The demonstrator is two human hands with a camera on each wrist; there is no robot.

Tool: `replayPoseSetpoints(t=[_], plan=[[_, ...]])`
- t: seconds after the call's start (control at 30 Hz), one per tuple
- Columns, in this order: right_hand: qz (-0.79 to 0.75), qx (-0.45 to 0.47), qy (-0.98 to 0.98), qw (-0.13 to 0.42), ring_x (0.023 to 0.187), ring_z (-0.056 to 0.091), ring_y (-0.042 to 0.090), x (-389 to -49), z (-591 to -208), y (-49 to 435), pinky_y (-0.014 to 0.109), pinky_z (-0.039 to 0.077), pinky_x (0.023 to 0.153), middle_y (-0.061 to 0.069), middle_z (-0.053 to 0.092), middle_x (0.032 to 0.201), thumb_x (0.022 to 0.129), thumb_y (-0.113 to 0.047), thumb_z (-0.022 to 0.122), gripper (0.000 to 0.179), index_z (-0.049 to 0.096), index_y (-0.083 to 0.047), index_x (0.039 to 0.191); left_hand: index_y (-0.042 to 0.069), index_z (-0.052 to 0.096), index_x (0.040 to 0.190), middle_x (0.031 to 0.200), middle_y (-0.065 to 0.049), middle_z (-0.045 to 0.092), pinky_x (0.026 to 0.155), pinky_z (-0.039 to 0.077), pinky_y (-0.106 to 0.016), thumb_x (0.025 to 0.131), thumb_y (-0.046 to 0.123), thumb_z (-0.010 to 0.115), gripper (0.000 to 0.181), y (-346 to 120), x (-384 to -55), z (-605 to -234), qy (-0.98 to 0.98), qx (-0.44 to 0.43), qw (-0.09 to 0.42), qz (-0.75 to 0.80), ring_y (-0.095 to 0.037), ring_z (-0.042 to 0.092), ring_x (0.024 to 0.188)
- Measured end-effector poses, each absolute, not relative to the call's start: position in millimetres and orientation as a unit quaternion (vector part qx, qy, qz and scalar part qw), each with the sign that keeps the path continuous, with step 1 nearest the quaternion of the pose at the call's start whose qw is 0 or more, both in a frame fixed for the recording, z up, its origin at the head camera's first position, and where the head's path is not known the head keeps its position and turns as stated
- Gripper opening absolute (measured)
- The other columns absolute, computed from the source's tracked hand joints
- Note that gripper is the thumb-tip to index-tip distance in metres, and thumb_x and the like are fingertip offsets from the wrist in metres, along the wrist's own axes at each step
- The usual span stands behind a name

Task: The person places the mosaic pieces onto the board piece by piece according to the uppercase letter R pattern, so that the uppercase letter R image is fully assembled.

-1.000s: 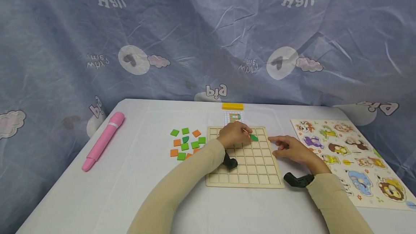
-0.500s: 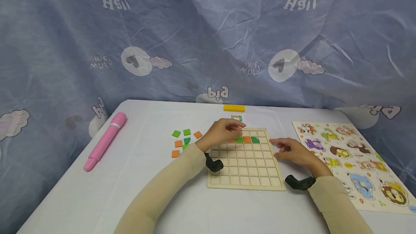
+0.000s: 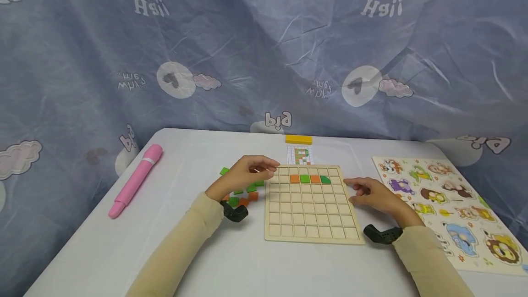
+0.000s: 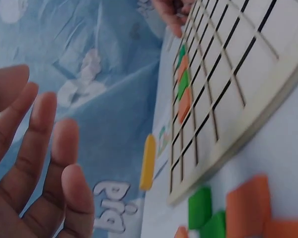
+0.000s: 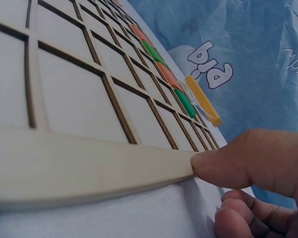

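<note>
A square, pale wooden grid board (image 3: 312,207) lies flat on the white table (image 3: 231,260), its second row from the far edge holding four flat tiles in adjoining compartments: orange (image 3: 294,178), bright green (image 3: 304,178), orange (image 3: 315,179), then a darker green one (image 3: 326,179) with a rounded corner. The right hand (image 3: 373,192) touches the board's right rim with its thumb, fingers loosely bent, gripping nothing. The left hand (image 3: 246,172), fingers spread and relaxed, holds nothing above loose green and orange tiles (image 3: 253,195) beside the board. Beyond lie a patterned card (image 3: 300,155) and a yellow block (image 3: 299,140); an animal puzzle board (image 3: 443,212) lies rightward.
</note>
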State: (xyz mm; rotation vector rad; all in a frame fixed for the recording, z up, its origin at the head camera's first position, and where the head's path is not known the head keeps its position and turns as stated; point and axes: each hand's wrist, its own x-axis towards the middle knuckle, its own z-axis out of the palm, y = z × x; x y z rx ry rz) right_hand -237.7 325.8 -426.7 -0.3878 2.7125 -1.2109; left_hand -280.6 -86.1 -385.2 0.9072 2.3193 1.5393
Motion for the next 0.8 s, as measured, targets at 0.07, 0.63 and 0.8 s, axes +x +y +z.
replayPoseSetpoints(t=[0.07, 0.63, 0.8], plan=[[-0.402, -0.128, 0.903, 0.075, 0.093, 0.047, 0.021, -238, -426, 326, 0.027, 0.041, 0.077, 0.015, 0.055, 0.111, 0.094, 0.001, 0.079, 0.057, 0.057, 0.015, 0.145, 0.005, 0.072, 0.138, 0.132, -0.023, 0.072, 0.099, 0.054, -0.038, 0.106, 0.016, 0.07, 0.034, -98, -281, -383, 0.79, 0.304, 0.108, 0.521, -0.023, 0.069, 0.111], [-0.417, -0.141, 0.895, 0.07, 0.093, 0.049, 0.017, -236, -429, 327, 0.026, 0.043, 0.079, 0.015, 0.059, 0.114, 0.094, -0.002, 0.079, 0.056, 0.059, 0.015, 0.143, -0.002, 0.064, 0.145, 0.142, -0.022, 0.068, 0.106, 0.054, -0.038, 0.107, 0.012, 0.068, 0.04, -180, -296, -370, 0.795, 0.209, 0.046, 0.568, -0.031, 0.068, 0.126], [-0.418, -0.153, 0.893, 0.062, 0.092, 0.05, 0.016, -236, -430, 329, 0.027, 0.044, 0.078, 0.017, 0.06, 0.115, 0.095, 0.0, 0.078, 0.055, 0.058, 0.017, 0.142, -0.003, 0.063, 0.146, 0.142, -0.023, 0.067, 0.106, 0.053, -0.045, 0.108, 0.014, 0.067, 0.042, -184, -300, -374, 0.797, 0.205, 0.047, 0.566, -0.025, 0.07, 0.121]])
